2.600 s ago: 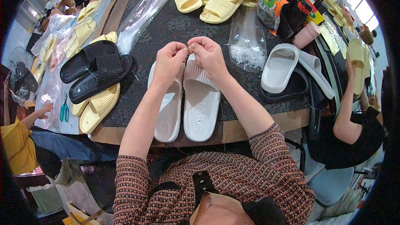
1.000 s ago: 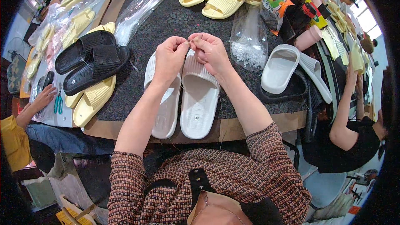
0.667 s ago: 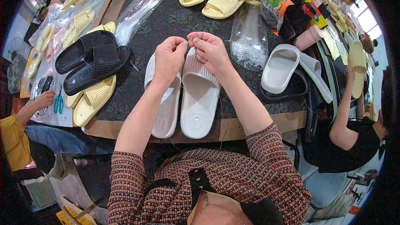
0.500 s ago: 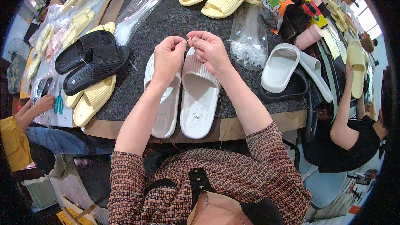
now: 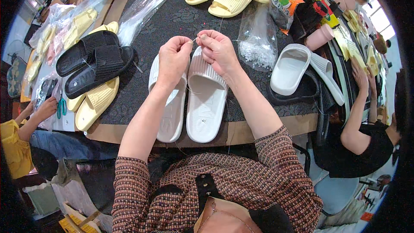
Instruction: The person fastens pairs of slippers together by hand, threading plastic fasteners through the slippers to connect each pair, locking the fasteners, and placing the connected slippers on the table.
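Note:
Two pale grey ribbed slippers [image 5: 206, 105] lie side by side in front of me, toes away. Over their far ends, my left hand [image 5: 174, 60] and my right hand [image 5: 219, 54] meet with fingertips pinched together. A thin clear strand seems to run between the fingertips, though most of it is hidden. Another fine strand loops out between the slippers near the straps. My right wrist passes above the right slipper's strap, and my left forearm covers part of the left slipper [image 5: 169, 126].
Black slippers [image 5: 100, 67] rest on yellow ones [image 5: 99, 105] at left. White slippers [image 5: 291, 70] lie at right. Yellow slippers [image 5: 233, 2] are piled at the back, near bags of clear strands [image 5: 257, 45]. A pink cup [image 5: 319, 37] stands beyond. People work on both sides.
My hands stay nearly in place, fingertips still together. At right, a co-worker's raised yellow slipper has gone down and their hand reaches forward. A pink slipper has appeared at the far right.

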